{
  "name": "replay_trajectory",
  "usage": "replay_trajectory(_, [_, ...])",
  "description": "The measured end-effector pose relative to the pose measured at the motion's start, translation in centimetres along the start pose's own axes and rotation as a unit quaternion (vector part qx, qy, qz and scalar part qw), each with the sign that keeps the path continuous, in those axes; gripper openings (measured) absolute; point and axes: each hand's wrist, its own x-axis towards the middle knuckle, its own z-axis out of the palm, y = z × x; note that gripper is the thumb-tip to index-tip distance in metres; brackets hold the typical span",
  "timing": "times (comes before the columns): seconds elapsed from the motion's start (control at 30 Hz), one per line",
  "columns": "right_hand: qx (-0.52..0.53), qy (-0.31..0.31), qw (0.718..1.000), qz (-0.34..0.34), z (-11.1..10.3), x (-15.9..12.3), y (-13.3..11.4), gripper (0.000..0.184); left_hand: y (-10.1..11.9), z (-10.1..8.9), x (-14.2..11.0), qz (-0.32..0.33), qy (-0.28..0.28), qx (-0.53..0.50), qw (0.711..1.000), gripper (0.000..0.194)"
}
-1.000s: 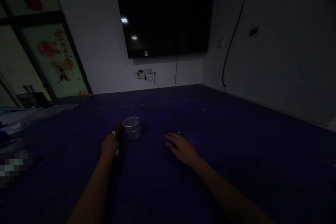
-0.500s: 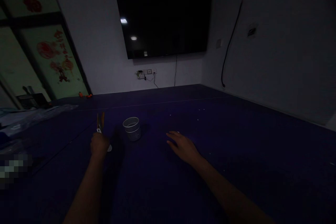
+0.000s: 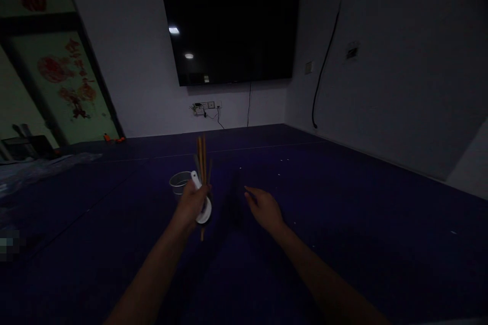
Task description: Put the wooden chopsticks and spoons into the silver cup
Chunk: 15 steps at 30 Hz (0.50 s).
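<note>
My left hand [image 3: 192,202] is closed round a bundle of brown chopsticks [image 3: 203,160] and a white spoon [image 3: 204,212]. The chopsticks point upward, and the spoon's bowl hangs below the fist. Thin greyish pieces also show in the bundle, too dark to name. Just behind this hand stands a grey metal utensil holder [image 3: 178,182], upright on the blue surface, its lower part hidden by my hand. To the right, my right hand [image 3: 266,209] hovers over or rests on the surface. It holds nothing visible; its fingers are partly bent, with the thumb slightly apart.
Small white bits [image 3: 279,174] lie scattered on the blue surface [image 3: 343,264]. Clear plastic wrapping [image 3: 57,170] is at the left. Small orange objects [image 3: 114,138] sit by the door. A television [image 3: 232,38] hangs on the far wall, and a black cable [image 3: 324,68] runs down the right wall.
My left hand swung left, then came back right with the chopsticks and spoon, now in front of the utensil holder. My right hand's fingers have drawn closer together. The view has turned slightly right.
</note>
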Motion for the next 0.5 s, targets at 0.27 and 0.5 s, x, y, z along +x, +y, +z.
replay_trajectory(0.27, [0.129, -0.091, 0.987, 0.029, 1.1, 0.2, 0.2, 0.046, -6.8, 6.0, 1.3, -0.120, -0.092, -0.076, 0.986, 0.011])
replay_trajectory(0.5, [0.202, -0.135, 0.969, 0.032, 2.5, -0.6, -0.7, 0.033, -8.6, 5.8, 1.5, -0.104, -0.070, -0.082, 0.989, 0.005])
